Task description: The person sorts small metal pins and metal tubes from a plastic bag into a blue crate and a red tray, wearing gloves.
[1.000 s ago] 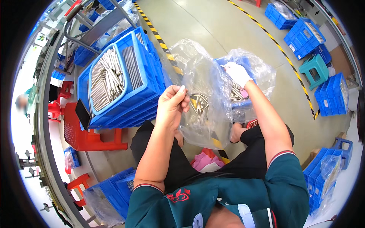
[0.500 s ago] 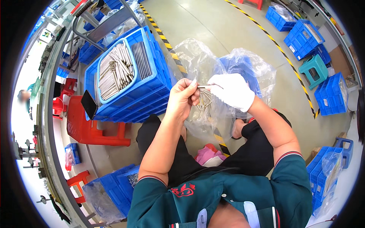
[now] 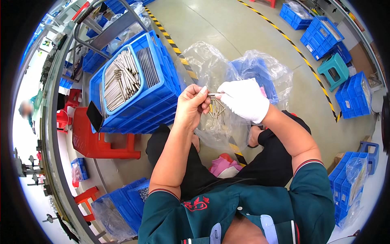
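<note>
Head view: metal rod (image 3: 212, 94) bridges left hand (image 3: 191, 105) and right hand (image 3: 245, 100).

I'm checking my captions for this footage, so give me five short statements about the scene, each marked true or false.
1. The right hand wears a white glove. True.
2. Both hands are gloved. False: the left hand is bare.
3. A thin metal rod shows between the two hands. True.
4. The stool on the right side of the picture is red. False: that stool is teal.
5. The light blue tray on the left holds metal rods. True.
</note>
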Demonstrator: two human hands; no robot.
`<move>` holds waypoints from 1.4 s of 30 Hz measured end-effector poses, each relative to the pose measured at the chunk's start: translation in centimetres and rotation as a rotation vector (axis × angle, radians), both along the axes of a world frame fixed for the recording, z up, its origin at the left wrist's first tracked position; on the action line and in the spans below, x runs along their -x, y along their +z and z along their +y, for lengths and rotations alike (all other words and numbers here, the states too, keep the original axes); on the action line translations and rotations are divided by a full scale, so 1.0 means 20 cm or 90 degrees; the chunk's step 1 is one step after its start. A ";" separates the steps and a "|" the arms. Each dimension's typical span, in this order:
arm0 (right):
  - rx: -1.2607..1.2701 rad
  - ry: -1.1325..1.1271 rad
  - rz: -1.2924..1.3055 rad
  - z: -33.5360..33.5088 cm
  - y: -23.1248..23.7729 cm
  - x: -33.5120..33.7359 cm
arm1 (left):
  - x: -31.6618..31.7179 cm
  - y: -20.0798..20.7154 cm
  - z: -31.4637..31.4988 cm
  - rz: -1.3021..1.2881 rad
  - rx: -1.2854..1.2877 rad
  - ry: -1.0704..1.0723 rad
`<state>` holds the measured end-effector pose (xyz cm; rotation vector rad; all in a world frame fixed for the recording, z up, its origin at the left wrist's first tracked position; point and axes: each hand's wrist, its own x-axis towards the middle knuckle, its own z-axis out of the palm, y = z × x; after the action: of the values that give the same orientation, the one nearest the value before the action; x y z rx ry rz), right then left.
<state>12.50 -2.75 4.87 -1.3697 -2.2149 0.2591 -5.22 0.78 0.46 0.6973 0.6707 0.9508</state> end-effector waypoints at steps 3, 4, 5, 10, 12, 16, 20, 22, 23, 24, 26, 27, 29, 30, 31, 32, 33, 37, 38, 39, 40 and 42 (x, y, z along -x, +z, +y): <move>-0.002 -0.007 -0.041 0.00 -0.01 -0.01 | -0.01 0.00 0.00 0.058 -0.053 0.014; 0.018 -0.010 -0.026 0.00 -0.02 -0.01 | -0.02 0.01 -0.01 0.081 -0.073 0.018; 0.037 -0.013 -0.011 0.00 -0.03 -0.01 | -0.02 0.01 -0.01 0.103 -0.092 0.022; 0.119 0.024 0.135 0.02 -0.10 -0.06 | -0.05 -0.01 -0.01 0.114 -0.094 0.014; 0.108 0.044 0.131 0.04 -0.14 -0.10 | -0.07 -0.03 0.00 0.141 -0.092 0.010; 0.026 -0.122 0.097 0.21 -0.35 -0.33 | -0.05 -0.01 0.01 0.176 -0.129 0.071; 0.260 -0.372 -0.153 0.36 -0.74 -0.61 | -0.01 0.00 0.02 0.159 -0.110 0.088; 0.289 -0.398 -0.208 0.29 -1.09 -0.71 | -0.01 -0.01 0.00 0.157 -0.098 0.085; 0.324 -0.418 -0.286 0.25 -1.29 -0.79 | -0.01 -0.01 0.00 0.158 -0.087 0.086; 0.356 -0.437 -0.365 0.22 -1.42 -0.86 | -0.02 -0.02 0.00 0.160 -0.076 0.087; 0.370 -0.441 -0.379 0.20 -1.53 -0.87 | 0.02 -0.03 -0.01 0.163 -0.066 0.110; 0.382 -0.454 -0.388 0.20 -1.54 -0.84 | 0.06 -0.03 -0.01 0.165 -0.061 0.124; 0.287 -0.553 -0.236 0.26 -1.53 -0.85 | 0.11 -0.03 -0.01 0.166 -0.043 0.137; 0.265 -0.620 -0.205 0.36 -1.42 -0.73 | 0.17 -0.02 -0.02 0.166 -0.040 0.156; 0.147 -0.644 -0.105 0.45 -1.33 -0.69 | 0.19 -0.01 -0.02 0.152 -0.037 0.164; 0.062 -0.609 -0.005 0.52 -1.19 -0.63 | 0.18 0.01 -0.02 0.143 -0.036 0.158; -0.053 -0.529 0.055 0.62 -1.14 -0.67 | 0.16 0.01 0.00 0.128 -0.026 0.145; -0.014 -0.222 0.054 0.78 -0.97 -0.08 | 0.22 0.03 -0.01 0.140 -0.021 0.139; 0.043 -0.149 0.062 0.76 -1.07 0.02 | 0.23 0.02 0.00 0.132 -0.022 0.138; 0.220 -0.119 -0.053 0.75 -1.14 0.12 | 0.24 0.00 -0.01 0.135 -0.019 0.141; 0.290 -0.089 -0.097 0.73 -1.30 0.14 | 0.23 0.00 -0.01 0.118 0.008 0.143; 0.443 -0.078 -0.129 0.66 -1.60 0.14 | 0.25 -0.02 -0.03 0.121 0.024 0.139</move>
<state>9.67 10.46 -27.12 -1.9487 -2.2868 0.9509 -10.18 0.25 0.07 0.6954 0.9454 1.0773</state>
